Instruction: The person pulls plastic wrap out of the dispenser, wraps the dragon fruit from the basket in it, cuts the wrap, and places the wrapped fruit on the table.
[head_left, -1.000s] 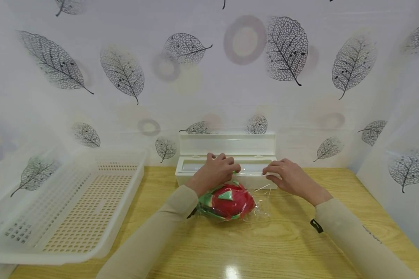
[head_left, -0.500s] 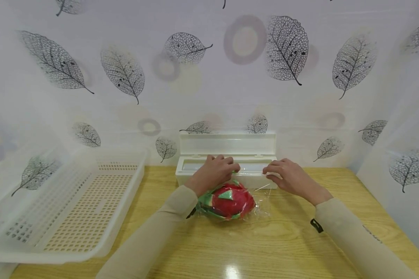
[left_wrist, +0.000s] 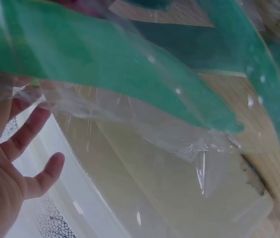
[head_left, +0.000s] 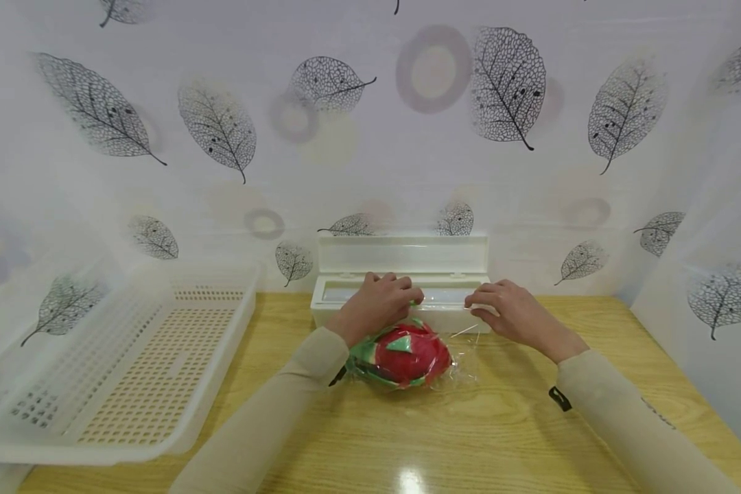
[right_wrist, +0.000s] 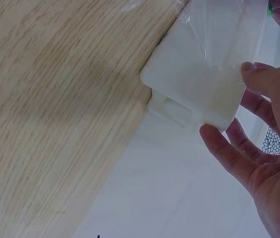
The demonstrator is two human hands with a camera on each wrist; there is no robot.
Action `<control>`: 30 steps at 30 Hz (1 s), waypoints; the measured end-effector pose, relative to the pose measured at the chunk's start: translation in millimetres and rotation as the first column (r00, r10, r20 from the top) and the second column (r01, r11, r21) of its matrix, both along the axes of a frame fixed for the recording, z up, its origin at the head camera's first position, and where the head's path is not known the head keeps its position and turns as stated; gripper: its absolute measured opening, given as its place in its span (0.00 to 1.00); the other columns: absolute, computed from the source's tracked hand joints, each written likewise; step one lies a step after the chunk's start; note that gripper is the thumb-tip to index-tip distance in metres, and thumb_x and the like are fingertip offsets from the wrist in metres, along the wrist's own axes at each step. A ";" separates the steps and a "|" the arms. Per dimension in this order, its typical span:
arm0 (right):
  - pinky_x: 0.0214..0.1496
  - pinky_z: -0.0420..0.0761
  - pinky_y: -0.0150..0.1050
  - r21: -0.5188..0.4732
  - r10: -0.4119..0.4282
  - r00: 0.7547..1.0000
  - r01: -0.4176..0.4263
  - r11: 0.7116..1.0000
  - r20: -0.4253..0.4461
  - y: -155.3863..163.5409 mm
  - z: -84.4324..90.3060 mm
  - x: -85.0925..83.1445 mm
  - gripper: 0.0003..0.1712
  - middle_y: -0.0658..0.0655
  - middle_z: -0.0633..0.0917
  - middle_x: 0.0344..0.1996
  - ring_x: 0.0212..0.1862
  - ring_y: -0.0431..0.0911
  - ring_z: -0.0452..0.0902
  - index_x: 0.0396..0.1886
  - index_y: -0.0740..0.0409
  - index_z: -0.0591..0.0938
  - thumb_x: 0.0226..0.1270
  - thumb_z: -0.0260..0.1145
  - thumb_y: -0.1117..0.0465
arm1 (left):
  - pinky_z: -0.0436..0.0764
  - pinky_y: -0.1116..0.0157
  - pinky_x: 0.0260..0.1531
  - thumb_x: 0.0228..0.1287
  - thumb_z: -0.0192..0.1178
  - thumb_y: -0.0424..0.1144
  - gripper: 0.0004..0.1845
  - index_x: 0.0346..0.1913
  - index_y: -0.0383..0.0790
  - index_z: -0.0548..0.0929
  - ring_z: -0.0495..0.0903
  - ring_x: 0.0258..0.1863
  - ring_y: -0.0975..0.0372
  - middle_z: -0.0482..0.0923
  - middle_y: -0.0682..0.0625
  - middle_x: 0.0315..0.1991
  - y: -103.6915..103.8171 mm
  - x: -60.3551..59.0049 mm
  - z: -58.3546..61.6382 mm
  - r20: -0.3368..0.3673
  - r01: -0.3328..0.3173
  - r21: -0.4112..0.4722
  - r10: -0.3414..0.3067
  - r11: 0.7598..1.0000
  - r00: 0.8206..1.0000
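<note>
A white cling film dispenser (head_left: 463, 319) stands with its lid raised. Its clear film (head_left: 466, 343) hangs over the front edge and lies around a red and green dragon fruit (head_left: 410, 357) before it. My left hand (head_left: 377, 309) bends over the dispenser's front edge above the fruit, its fingertips pinching a small green slide cutter (right_wrist: 271, 11), mostly hidden. The fruit's green scales (left_wrist: 80, 54) fill much of the left wrist view behind film. My right hand (head_left: 512, 315) grips the dispenser's front right corner, thumb and fingers to either side of the rim in the right wrist view.
A white perforated plastic basket (head_left: 222, 370) stands at the left of the wooden table (head_left: 469, 439). Behind rises a pale leaf-printed sheet (head_left: 383, 165), close to the raised lid; it also covers both sides.
Both hands, the dispenser and the dragon fruit hold almost the same places. Only a very slight shift of the whole head view shows.
</note>
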State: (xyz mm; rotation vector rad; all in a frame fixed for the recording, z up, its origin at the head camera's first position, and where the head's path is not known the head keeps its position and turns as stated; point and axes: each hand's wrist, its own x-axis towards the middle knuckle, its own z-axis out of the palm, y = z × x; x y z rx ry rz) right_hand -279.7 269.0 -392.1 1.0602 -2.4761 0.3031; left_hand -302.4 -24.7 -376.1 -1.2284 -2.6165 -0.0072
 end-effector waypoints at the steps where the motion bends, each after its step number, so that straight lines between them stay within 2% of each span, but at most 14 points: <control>1: 0.47 0.84 0.55 0.001 -0.002 1.000 0.002 1.000 0.001 -0.3 0.5 0.3 0.09 0.53 0.90 0.37 0.40 0.53 0.85 0.40 0.55 0.89 0.60 0.74 0.67 | 0.82 0.51 0.53 0.75 0.59 0.42 0.12 0.57 0.57 0.82 0.83 0.53 0.57 0.84 0.55 0.52 0.0 -0.1 -0.1 0.002 -0.001 0.001 0.001 1.000 1.000; 11: 0.49 0.84 0.56 0.010 -0.010 0.999 0.010 1.000 0.030 -1.0 2.9 2.3 0.09 0.53 0.90 0.38 0.40 0.53 0.85 0.42 0.57 0.89 0.62 0.73 0.67 | 0.82 0.50 0.54 0.75 0.58 0.42 0.12 0.56 0.57 0.83 0.83 0.53 0.57 0.84 0.56 0.51 -1.1 0.0 -0.6 0.001 -0.012 0.008 0.012 1.000 1.000; 23: 0.48 0.84 0.56 0.006 0.002 1.000 -0.002 1.000 -0.002 -0.7 1.2 1.6 0.09 0.52 0.90 0.38 0.39 0.53 0.85 0.41 0.56 0.89 0.60 0.74 0.68 | 0.81 0.49 0.56 0.77 0.55 0.44 0.13 0.58 0.59 0.82 0.83 0.56 0.57 0.84 0.56 0.52 -4.3 -0.4 0.5 0.004 -0.024 -0.008 0.024 1.000 1.000; 30: 0.47 0.85 0.56 0.008 -0.003 1.000 0.003 1.000 0.002 -1.0 1.5 1.8 0.09 0.53 0.90 0.37 0.39 0.53 0.85 0.41 0.56 0.89 0.60 0.74 0.68 | 0.81 0.50 0.55 0.76 0.57 0.44 0.12 0.57 0.58 0.83 0.83 0.53 0.57 0.84 0.57 0.51 -6.6 -0.4 0.5 0.003 -0.016 0.001 0.016 1.000 1.000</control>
